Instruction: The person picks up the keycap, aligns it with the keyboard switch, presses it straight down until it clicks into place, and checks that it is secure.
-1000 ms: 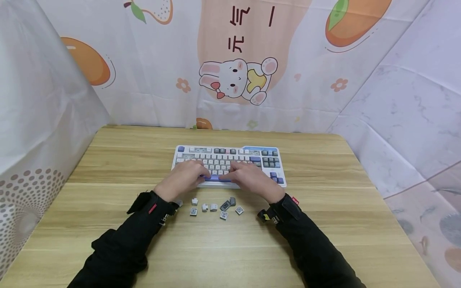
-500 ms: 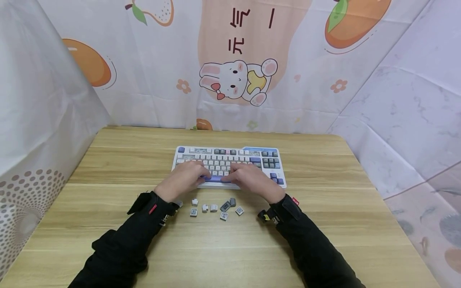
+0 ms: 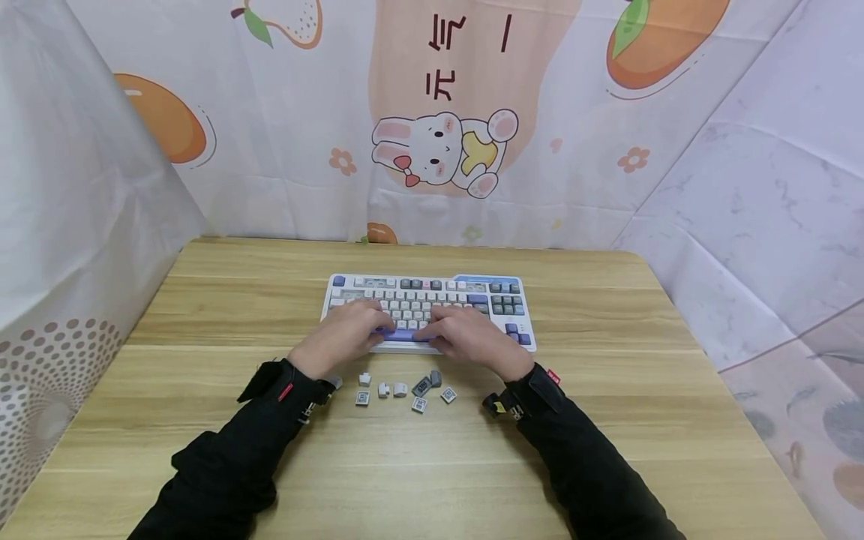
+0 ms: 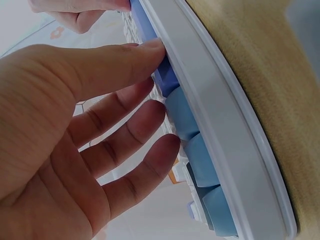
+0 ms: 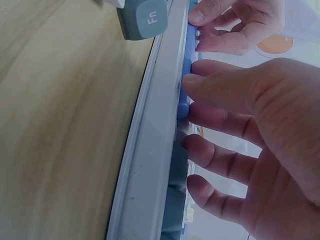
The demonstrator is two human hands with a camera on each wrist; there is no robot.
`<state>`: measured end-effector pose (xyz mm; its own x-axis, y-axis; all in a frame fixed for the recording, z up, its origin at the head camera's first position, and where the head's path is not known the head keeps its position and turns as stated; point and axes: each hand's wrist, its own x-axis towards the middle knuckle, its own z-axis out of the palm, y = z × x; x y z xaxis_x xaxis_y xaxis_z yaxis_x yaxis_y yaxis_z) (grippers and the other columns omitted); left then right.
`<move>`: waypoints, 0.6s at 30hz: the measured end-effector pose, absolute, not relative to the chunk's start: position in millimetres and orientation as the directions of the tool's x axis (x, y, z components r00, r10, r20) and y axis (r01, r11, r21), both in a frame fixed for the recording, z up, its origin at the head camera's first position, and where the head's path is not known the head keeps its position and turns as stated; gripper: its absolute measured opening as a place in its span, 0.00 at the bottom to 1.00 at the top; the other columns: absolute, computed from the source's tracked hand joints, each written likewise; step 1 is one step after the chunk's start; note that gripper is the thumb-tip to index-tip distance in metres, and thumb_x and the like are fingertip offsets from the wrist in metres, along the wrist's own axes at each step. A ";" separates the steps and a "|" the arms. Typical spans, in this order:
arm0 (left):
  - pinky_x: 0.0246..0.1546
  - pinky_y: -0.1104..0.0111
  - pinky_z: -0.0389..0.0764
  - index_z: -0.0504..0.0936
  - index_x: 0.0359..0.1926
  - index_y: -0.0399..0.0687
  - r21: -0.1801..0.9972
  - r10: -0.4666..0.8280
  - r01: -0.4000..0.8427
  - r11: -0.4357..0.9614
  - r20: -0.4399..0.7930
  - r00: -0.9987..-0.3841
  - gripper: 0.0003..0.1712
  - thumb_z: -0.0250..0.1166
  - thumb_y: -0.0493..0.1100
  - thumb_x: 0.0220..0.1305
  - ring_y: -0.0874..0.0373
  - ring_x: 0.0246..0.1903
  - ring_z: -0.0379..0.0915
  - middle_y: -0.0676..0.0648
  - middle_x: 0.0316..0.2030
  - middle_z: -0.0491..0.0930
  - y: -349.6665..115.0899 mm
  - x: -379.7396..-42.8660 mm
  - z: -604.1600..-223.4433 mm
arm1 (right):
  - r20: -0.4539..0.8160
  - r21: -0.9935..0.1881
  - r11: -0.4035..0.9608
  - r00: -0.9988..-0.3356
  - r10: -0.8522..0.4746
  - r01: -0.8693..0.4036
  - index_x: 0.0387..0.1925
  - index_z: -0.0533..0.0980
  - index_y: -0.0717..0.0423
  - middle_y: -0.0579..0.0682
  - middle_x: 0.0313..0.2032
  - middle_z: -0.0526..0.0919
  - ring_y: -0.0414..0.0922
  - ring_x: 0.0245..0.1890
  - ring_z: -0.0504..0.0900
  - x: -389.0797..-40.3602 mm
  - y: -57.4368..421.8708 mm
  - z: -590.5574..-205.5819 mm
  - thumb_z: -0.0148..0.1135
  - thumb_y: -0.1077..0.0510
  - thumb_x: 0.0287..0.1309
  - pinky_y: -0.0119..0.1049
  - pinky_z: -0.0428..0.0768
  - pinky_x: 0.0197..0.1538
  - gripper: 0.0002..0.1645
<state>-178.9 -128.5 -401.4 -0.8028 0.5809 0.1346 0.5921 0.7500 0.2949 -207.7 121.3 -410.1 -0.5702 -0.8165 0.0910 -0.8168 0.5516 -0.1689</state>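
Note:
A white keyboard (image 3: 499, 321) with white, grey and blue keys lies on the table, some of its key positions bare of keycaps. Across its near edge sits a long blue space bar (image 3: 403, 335), apparently level in its row. The left hand (image 3: 346, 330) pinches the bar's left end, thumb on the near side and fingertips behind, as the left wrist view shows beside light blue keycaps (image 4: 202, 160). At the other end, the right hand (image 3: 469, 336) pinches the bar likewise, its other fingertips by dark keycaps (image 5: 178, 165). The hands cover part of the lower rows.
Several loose keycaps (image 3: 400, 390), white and grey, are scattered on the wooden table (image 3: 432, 465) between the forearms. A grey Fn keycap (image 5: 145, 19) shows near the keyboard in the right wrist view. A printed curtain (image 3: 270, 187) hangs behind the table.

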 end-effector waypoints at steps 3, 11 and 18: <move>0.45 0.60 0.80 0.90 0.45 0.46 0.294 0.578 0.593 0.750 0.144 -0.803 0.11 0.74 0.34 0.60 0.54 0.42 0.78 0.49 0.41 0.83 -129.3 -178.8 -401.6 | 0.097 -0.179 0.548 -0.569 -0.817 -0.817 0.50 0.88 0.43 0.41 0.31 0.72 0.37 0.26 0.68 -207.2 121.4 -409.4 0.69 0.61 0.64 0.29 0.69 0.30 0.15; 0.46 0.60 0.81 0.90 0.45 0.46 0.285 0.590 0.606 0.742 0.149 -0.793 0.11 0.75 0.36 0.60 0.54 0.42 0.79 0.48 0.41 0.84 -131.8 -181.5 -403.1 | 0.098 -0.228 0.557 -0.587 -0.803 -0.799 0.49 0.88 0.46 0.44 0.38 0.80 0.37 0.31 0.75 -207.9 123.6 -407.2 0.69 0.61 0.64 0.29 0.75 0.34 0.14; 0.47 0.60 0.81 0.89 0.45 0.45 0.306 0.599 0.615 0.726 0.157 -0.785 0.11 0.74 0.36 0.61 0.54 0.44 0.80 0.47 0.42 0.84 -134.0 -182.6 -403.7 | 0.111 -0.216 0.564 -0.594 -0.796 -0.797 0.52 0.86 0.46 0.44 0.43 0.82 0.38 0.39 0.80 -209.7 124.1 -408.8 0.72 0.61 0.61 0.31 0.79 0.41 0.17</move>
<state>-182.6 -134.0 -403.7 -0.7851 0.5991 0.1569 0.6154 0.7262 0.3064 -209.7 124.1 -408.8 -0.5944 -0.7964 0.1110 -0.7966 0.5644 -0.2164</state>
